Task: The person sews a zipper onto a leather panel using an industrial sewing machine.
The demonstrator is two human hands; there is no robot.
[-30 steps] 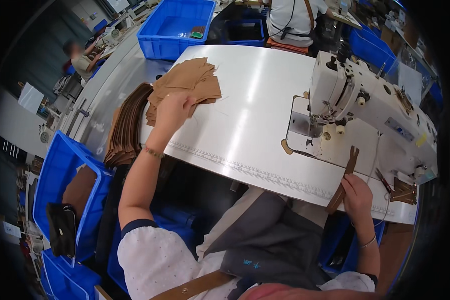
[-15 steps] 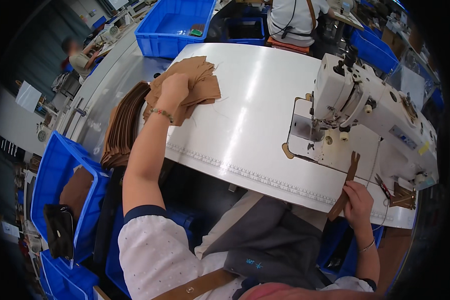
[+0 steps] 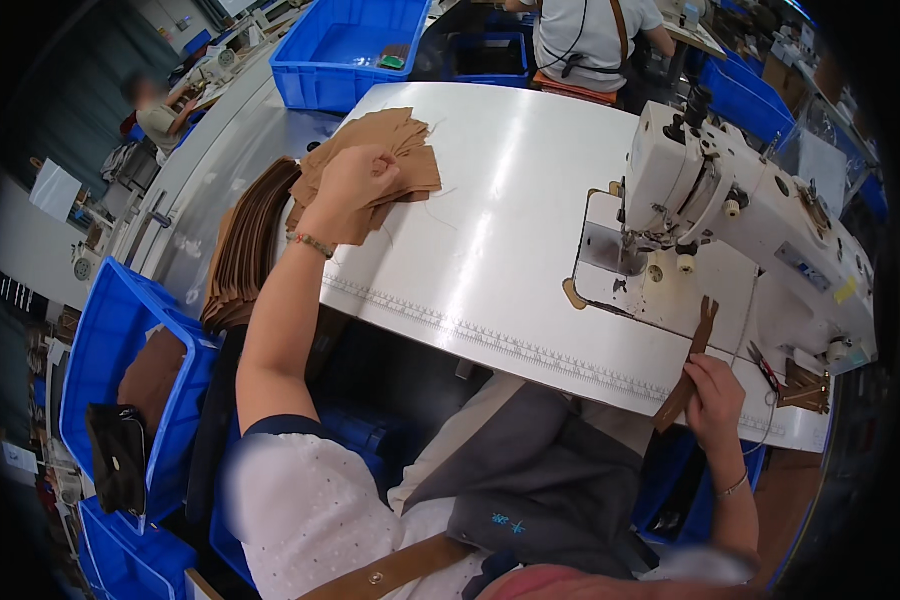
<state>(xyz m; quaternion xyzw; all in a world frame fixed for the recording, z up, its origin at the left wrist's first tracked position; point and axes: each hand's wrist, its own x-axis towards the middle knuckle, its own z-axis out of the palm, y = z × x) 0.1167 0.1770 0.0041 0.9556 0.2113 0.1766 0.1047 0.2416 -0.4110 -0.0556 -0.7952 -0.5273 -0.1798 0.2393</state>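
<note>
My left hand [image 3: 353, 183] rests over a loose pile of brown fabric pieces [image 3: 410, 172] at the left of the table, its fingers curled together. Whether a piece is pinched in them is hidden. Close beside that pile, a thick row of stacked brown pieces [image 3: 245, 245] leans along the table's left end. At the right front edge, my right hand [image 3: 716, 395] is closed on a brown zipper [image 3: 703, 325]. The zipper's upper end, with its pull, sticks up past my fingers and its lower end hangs by the table edge.
A white sewing machine [image 3: 715, 190] stands at the right. Near it lie scissors [image 3: 764, 368] and a bundle of brown zippers [image 3: 804, 388]. Blue bins [image 3: 348, 75] stand behind the white table [image 3: 490, 240] and at my left [image 3: 100, 330]. Another person [image 3: 585, 40] sits beyond.
My left hand has turned a little over the pile, its wrist dropping slightly left and its curled fingers showing more. My right hand keeps its grip on the zipper, nearly unmoved.
</note>
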